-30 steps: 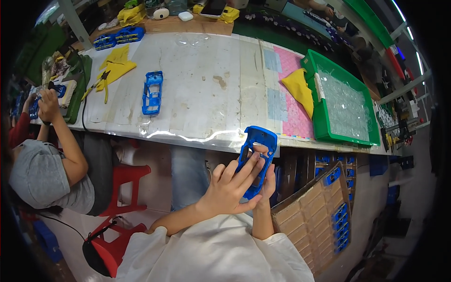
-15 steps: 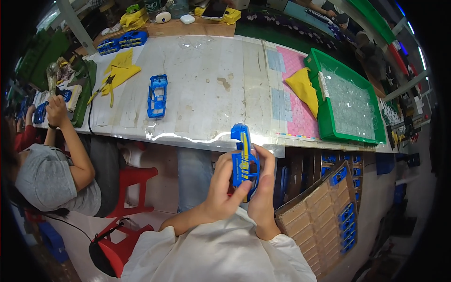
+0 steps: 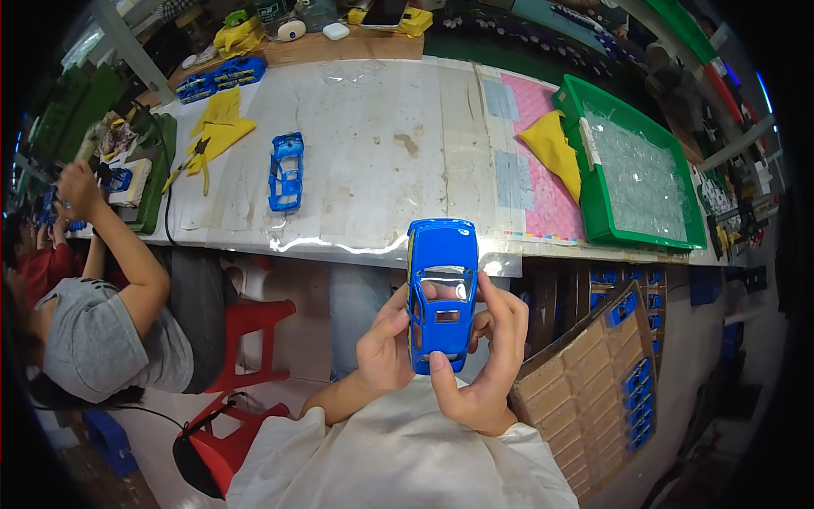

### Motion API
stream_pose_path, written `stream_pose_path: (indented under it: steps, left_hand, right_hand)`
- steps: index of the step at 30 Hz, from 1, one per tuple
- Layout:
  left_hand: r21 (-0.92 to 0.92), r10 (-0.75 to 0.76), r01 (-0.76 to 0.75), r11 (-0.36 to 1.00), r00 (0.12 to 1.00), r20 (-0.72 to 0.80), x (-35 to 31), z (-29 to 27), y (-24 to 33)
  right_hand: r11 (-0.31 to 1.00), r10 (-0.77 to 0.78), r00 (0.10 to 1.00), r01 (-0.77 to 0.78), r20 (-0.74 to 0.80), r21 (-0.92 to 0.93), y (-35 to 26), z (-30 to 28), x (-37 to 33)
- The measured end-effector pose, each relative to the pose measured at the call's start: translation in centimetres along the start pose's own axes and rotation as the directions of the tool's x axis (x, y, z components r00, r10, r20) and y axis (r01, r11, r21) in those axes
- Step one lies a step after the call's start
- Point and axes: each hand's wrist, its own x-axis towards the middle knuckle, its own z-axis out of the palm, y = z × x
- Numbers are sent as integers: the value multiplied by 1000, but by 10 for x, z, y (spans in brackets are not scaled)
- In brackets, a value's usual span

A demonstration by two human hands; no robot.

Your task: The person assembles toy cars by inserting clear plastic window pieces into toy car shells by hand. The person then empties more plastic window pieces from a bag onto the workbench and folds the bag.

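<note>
Both my hands hold a blue toy car body [image 3: 443,332] in front of my chest, just off the table's near edge. Its roof and hood face up, with window openings and a strip of yellow marking along its left side. My left hand [image 3: 386,349] is closed on that left side. My right hand [image 3: 485,369] has its thumb on the tail end and its fingers curled by the right side. Through the windshield opening a fingertip shows. A second blue car body [image 3: 273,188] lies on the table, ahead and to the left.
On the white table [image 3: 365,170] lie yellow-handled pliers [image 3: 201,151] and yellow cloths [image 3: 227,134]. A green tray [image 3: 600,222] of clear plastic parts stands right. Below it leans a partitioned cardboard box [image 3: 568,390] with several blue bodies. A co-worker [image 3: 110,331] sits left, near red stools [image 3: 263,339].
The car body in my hands has turned from its side to roof up. My right hand has opened outward and shifted right along it. The co-worker's raised hand has moved left.
</note>
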Motion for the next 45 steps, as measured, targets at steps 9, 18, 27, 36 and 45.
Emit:
stream_pose_path:
  steps: [9,18,27,36,45]
  left_hand:
    - [115,-14,28,993,992,-126,-6,4,-5]
    - [165,-40,78,983,975,-218,-3,8,-6]
    - [122,-67,96,988,972,-227,-4,7,-4]
    - [112,-59,86,990,973,-223,-5,4,-7]
    - [131,-64,100,986,965,-254,-6,5,-6]
  right_hand:
    - [890,181,979,-203,92,408,10,-1,6]
    - [727,251,935,-354,251,589,16,-6,13]
    - [743,261,929,-367,263,560,15,-6,14]
    - [731,275,925,-379,264,567,14,-5,14]
    - [717,280,919,-392,276,577,15,-4,16]
